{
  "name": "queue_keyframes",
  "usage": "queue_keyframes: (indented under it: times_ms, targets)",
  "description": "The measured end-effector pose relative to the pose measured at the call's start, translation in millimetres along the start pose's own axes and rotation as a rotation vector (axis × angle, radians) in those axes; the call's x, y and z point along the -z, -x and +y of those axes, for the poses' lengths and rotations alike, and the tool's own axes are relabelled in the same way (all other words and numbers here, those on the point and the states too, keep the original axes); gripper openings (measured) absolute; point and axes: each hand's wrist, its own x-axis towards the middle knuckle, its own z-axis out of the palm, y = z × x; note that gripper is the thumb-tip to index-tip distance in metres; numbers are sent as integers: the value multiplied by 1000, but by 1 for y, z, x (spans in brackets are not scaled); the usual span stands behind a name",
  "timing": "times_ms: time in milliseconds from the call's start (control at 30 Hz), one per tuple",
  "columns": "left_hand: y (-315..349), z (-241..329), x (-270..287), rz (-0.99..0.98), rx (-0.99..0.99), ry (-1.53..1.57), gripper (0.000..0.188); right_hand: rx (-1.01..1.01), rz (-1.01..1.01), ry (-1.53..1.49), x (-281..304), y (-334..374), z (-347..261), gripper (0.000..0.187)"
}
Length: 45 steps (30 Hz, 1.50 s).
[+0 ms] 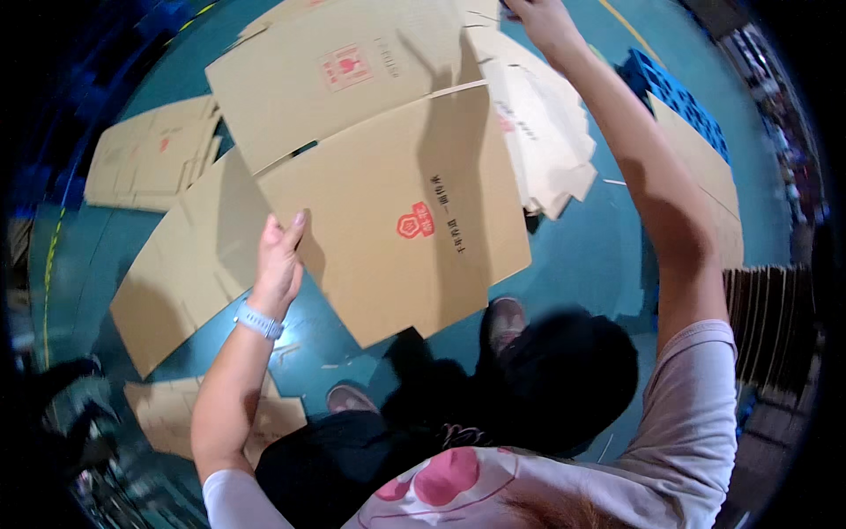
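I hold a large flattened brown cardboard box point(388, 167) up in front of me, unfolded, with red stamps and dark print on its panels. My left hand point(280, 258) grips its lower left edge, fingers over the front of a panel. My right hand point(539, 19) reaches up and holds the top edge at the upper rim of the view; its fingertips are cut off by the frame. The box hangs above a teal floor point(599, 256).
A stack of flat cardboard point(154, 157) lies on the floor at left. A pale pile of cardboard sheets point(546, 132) lies behind the box. Blue plastic pallet point(674, 97) and more cardboard point(714, 185) sit at right. Upright cardboard sheets point(775, 326) stand at the right edge. My shoes point(504, 319) show below.
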Motion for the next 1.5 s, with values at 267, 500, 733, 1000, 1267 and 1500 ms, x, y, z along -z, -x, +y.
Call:
queue_keyframes:
  times_ms: [267,500,733,1000,1267,1500]
  targets:
    - [-45,-40,-131,11,8,100,26,-643,408,-948,114,248,142,10]
    - [-54,-82,-94,58,120,63,25,-697,515,-1270,58,366,177,7]
    - [-64,-118,-108,178,208,84,25,-705,552,-1499,9,383,187,8]
    - [-70,-126,-99,191,237,11,23,-885,643,-1470,16,436,182,7]
    - [-144,-98,-158,147,343,-357,32,-1201,68,-981,5,484,175,8]
    - [-108,-69,-75,-265,-140,-1459,36,-1033,-624,-721,-60,456,112,6]
